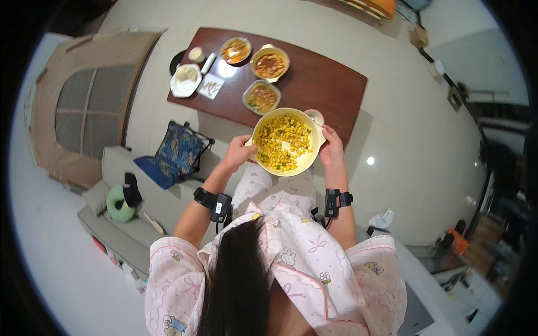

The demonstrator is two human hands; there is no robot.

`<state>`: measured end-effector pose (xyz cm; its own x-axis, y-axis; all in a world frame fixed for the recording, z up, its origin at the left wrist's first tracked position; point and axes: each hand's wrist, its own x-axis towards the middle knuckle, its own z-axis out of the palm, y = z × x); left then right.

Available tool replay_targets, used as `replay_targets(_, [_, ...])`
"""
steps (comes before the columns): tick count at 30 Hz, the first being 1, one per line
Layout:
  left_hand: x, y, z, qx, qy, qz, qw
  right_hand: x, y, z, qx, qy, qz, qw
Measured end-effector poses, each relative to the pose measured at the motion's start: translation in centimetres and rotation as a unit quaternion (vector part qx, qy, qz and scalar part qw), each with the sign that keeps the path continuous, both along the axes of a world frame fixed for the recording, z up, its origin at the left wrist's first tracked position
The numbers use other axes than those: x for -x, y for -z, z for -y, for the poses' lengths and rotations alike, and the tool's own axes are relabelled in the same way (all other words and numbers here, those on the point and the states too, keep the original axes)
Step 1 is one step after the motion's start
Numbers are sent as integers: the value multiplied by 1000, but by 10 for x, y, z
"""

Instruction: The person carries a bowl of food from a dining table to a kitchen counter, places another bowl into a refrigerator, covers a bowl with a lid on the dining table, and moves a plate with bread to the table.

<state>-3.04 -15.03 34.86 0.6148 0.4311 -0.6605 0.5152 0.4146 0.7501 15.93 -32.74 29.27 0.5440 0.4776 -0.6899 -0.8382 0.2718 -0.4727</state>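
Observation:
I hold a pale yellow two-handled bowl (301, 163) in front of my body, over the near edge of the table. Yellow corn kernels (284, 133) with green bits are spread inside it, and part of its bottom shows bare. My left hand (240, 152) is closed on the bowl's left handle. On the opposite side, my right hand (332, 147) grips the right handle. Just beyond the right hand is a small pale bowl (318, 115) with a metal spoon in it, partly hidden by the corn bowl.
The brown table (322, 84) bears a square dish of soup (246, 99), a two-handled pot of stew (254, 63), a plate of food (223, 55), a white plate (187, 90) and a cup (196, 54). A folding chair (178, 151) and a grey sofa (131, 228) stand at left.

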Motion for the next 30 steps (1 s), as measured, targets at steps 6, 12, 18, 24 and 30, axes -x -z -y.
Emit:
replay_targets(6, [-138, -10, 138, -34, 187, 12, 982, -67, -11, 197, 7, 144, 18, 989])
replay_targets(12, [-188, -9, 244, 9, 364, 9, 931, -35, -16, 329, -10, 310, 21, 950])
replay_targets(18, [-189, -4, 300, 147, 286, 53, 946, -38, -18, 384, -8, 353, 11, 936])
replay_targets(24, [-213, -73, 338, 47, 394, -14, 918, -36, -66, 419, 17, 359, 23, 933])
replay_targets(30, [-336, -61, 453, 29, 526, -30, 850, -91, -54, 542, 32, 420, -11, 907])
